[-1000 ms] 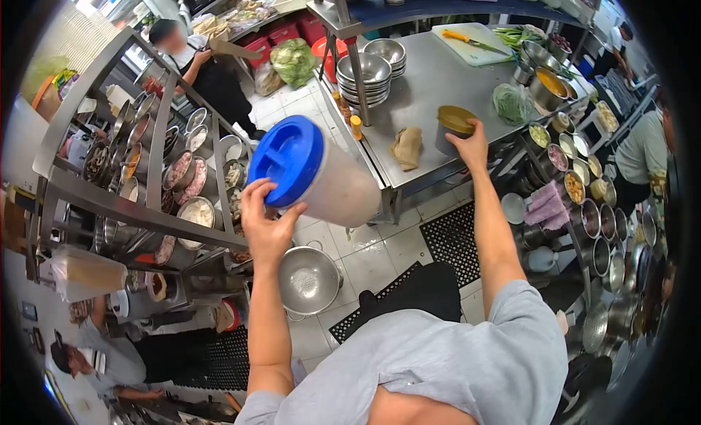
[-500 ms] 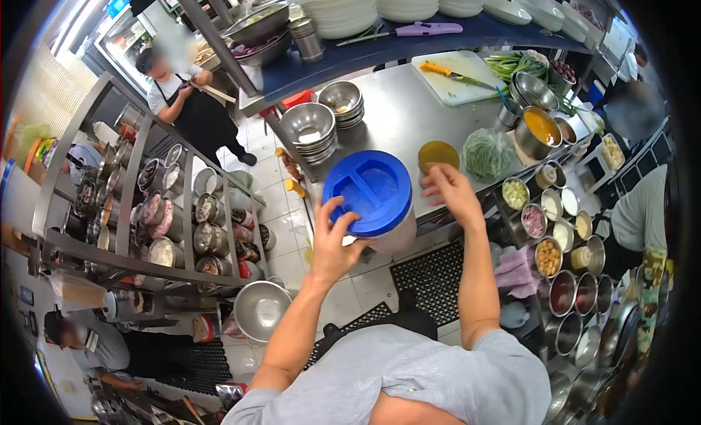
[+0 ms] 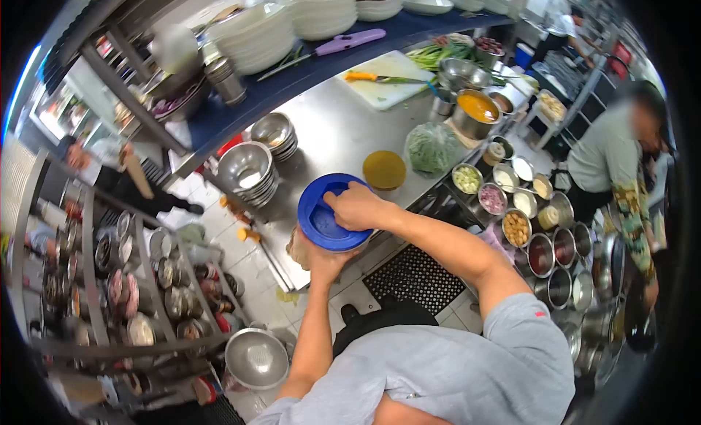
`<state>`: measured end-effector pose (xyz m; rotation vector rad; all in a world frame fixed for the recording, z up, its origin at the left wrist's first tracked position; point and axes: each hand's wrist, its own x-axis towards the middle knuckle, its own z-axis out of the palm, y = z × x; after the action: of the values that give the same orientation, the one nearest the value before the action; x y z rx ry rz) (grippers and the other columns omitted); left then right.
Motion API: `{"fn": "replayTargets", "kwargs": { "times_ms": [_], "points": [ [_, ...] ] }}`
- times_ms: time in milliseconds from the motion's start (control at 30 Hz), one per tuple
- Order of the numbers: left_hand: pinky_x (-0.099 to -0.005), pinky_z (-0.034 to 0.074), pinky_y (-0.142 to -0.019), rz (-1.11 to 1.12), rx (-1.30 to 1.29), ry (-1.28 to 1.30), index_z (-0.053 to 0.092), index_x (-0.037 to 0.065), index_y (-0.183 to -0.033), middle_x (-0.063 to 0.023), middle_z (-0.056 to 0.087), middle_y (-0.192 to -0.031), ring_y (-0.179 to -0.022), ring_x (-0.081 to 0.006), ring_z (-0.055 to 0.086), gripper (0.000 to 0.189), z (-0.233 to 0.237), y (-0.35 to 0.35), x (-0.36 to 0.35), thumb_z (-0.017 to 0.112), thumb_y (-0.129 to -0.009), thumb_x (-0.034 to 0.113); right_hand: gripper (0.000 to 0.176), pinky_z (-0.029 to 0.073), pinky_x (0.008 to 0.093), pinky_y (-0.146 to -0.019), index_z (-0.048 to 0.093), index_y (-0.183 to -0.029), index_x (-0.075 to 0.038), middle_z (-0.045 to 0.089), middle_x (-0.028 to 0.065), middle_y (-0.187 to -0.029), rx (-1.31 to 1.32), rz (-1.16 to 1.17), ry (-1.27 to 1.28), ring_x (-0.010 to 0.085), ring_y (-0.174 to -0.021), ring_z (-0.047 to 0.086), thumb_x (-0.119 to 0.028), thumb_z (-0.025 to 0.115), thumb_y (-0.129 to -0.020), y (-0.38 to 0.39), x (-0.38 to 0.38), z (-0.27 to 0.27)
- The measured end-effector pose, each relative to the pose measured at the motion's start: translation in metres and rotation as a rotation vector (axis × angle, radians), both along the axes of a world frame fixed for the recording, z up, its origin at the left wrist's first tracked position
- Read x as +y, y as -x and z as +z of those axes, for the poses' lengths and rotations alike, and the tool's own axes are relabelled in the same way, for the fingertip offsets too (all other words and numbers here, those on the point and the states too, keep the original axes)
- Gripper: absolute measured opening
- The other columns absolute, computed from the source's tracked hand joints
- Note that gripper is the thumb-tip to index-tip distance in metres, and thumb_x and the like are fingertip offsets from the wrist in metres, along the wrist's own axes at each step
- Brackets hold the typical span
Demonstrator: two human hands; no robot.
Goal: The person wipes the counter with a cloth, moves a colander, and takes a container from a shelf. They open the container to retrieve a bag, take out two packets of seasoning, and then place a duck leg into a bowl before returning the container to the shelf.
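A round blue lid [image 3: 318, 231] with a raised bar across its top sits on a tub in front of me. My right hand [image 3: 359, 207] is closed around that bar. Below the rim, my left hand [image 3: 326, 258] grips the side of the tub, whose body is mostly hidden under the lid and fingers. A yellow-brown round lid or container [image 3: 384, 170] rests on the steel counter [image 3: 328, 140] just beyond my right hand. Beside it is a clear bag of shredded greens [image 3: 431, 149].
Stacked steel bowls [image 3: 248, 169] stand at the counter's left. A cutting board [image 3: 387, 96] holds a knife with an orange handle [image 3: 361, 77]. Ingredient pots [image 3: 516, 228] line the right side. A colander [image 3: 257, 358] is low left. One person [image 3: 599, 147] works at right, another [image 3: 109, 169] stands at left.
My right hand has moved left from beside the yellow-brown round thing and taken hold of the lid's bar. My left hand has shifted from the lid's edge to lower on the tub. The view has turned.
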<state>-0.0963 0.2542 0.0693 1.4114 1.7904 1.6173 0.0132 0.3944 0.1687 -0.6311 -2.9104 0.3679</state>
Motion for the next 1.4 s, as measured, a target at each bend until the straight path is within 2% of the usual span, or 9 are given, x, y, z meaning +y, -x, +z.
{"fn": "replayTargets", "kwargs": {
  "times_ms": [300,433,567,600,733,900,1033,1200,1400],
  "points": [
    [-0.0409,0.044,-0.104,-0.406,-0.183,0.101,0.031,0.000,-0.139,-0.0170,0.050,-0.133,-0.121,-0.0300,0.054,0.125,-0.017,0.060,0.031,0.099,-0.039,0.029,0.024,0.042,0.0469,-0.085,0.059,-0.101,-0.007,0.063,0.0168,-0.077,0.020,0.595,-0.131,0.0382,-0.078,0.060,-0.012,0.060,-0.078,0.005,0.043,0.027],
    [-0.0420,0.042,-0.108,-0.135,0.103,0.185,0.014,0.001,-0.150,-0.0190,0.050,-0.140,-0.128,-0.0313,0.052,0.135,0.012,0.045,0.017,0.098,-0.047,0.023,0.026,0.044,0.0518,-0.085,0.060,-0.104,-0.007,0.066,0.0171,-0.094,0.129,0.234,-0.157,0.0402,-0.097,0.059,-0.008,0.062,-0.077,-0.025,0.094,0.097],
    [-0.0434,0.034,-0.114,-0.201,-0.323,0.097,-0.002,0.000,-0.154,-0.0221,0.037,-0.148,-0.136,-0.0325,0.040,0.145,0.006,0.039,-0.003,0.097,-0.048,0.012,0.031,0.048,0.0476,-0.091,0.061,-0.116,-0.009,0.066,0.0148,-0.106,0.047,-0.216,-0.223,0.0372,-0.108,0.060,-0.010,0.064,-0.084,-0.084,0.162,0.026],
    [-0.0413,0.045,-0.106,-0.097,-0.317,0.227,-0.001,0.001,-0.155,-0.0225,0.039,-0.146,-0.127,-0.0311,0.050,0.127,0.018,0.034,-0.012,0.089,-0.067,0.016,0.031,0.048,0.0474,-0.091,0.061,-0.116,-0.009,0.066,0.0148,-0.109,-0.011,-0.215,-0.161,0.0369,-0.109,0.060,-0.010,0.063,-0.085,-0.086,0.177,0.001],
    [-0.0311,0.061,-0.072,0.028,-0.601,0.477,0.019,0.003,-0.154,-0.0208,0.043,-0.141,-0.099,-0.0235,0.065,0.075,0.057,0.020,-0.005,0.061,-0.094,0.020,0.030,0.048,0.0472,-0.093,0.061,-0.116,-0.006,0.063,0.0152,-0.118,-0.221,-0.190,0.000,0.0359,-0.111,0.059,-0.010,0.062,-0.086,-0.069,0.201,-0.052],
    [-0.0306,0.063,-0.071,0.072,-0.727,0.254,0.019,0.004,-0.153,-0.0161,0.047,-0.139,-0.098,-0.0243,0.067,0.067,0.053,0.000,-0.007,0.050,-0.093,0.005,0.033,0.049,0.0475,-0.091,0.061,-0.117,-0.006,0.066,0.0160,-0.115,-0.115,-0.136,-0.116,0.0344,-0.109,0.062,-0.009,0.061,-0.084,-0.060,0.173,-0.027],
    [-0.0309,0.061,-0.071,0.143,-0.678,0.182,0.009,0.002,-0.155,-0.0192,0.036,-0.149,-0.102,-0.0227,0.065,0.074,0.049,-0.033,-0.024,0.048,-0.092,-0.002,0.052,0.052,0.0446,-0.085,0.058,-0.126,-0.008,0.063,0.0174,-0.116,-0.094,0.324,0.305,0.0384,-0.101,0.062,-0.014,0.072,-0.077,-0.017,0.052,0.057],
    [-0.0287,0.058,-0.073,0.169,-0.682,0.139,0.005,0.003,-0.155,-0.0192,0.040,-0.145,-0.096,-0.0202,0.066,0.075,0.045,-0.048,-0.027,0.049,-0.095,-0.001,0.054,0.053,0.0554,-0.077,0.053,-0.130,-0.017,0.052,0.0264,-0.124,-0.129,0.214,-0.087,0.0448,-0.100,0.062,-0.023,0.069,-0.079,0.019,0.001,-0.023],
    [-0.0291,0.058,-0.072,0.174,-0.675,0.135,0.009,0.003,-0.154,-0.0193,0.047,-0.136,-0.089,-0.0186,0.066,0.072,0.046,-0.045,-0.023,0.049,-0.094,-0.001,0.041,0.053,0.0557,-0.076,0.060,-0.122,-0.022,0.051,0.0223,-0.128,-0.220,0.291,0.023,0.0431,-0.104,0.063,-0.027,0.065,-0.082,0.024,0.003,-0.041]
  ]
}}
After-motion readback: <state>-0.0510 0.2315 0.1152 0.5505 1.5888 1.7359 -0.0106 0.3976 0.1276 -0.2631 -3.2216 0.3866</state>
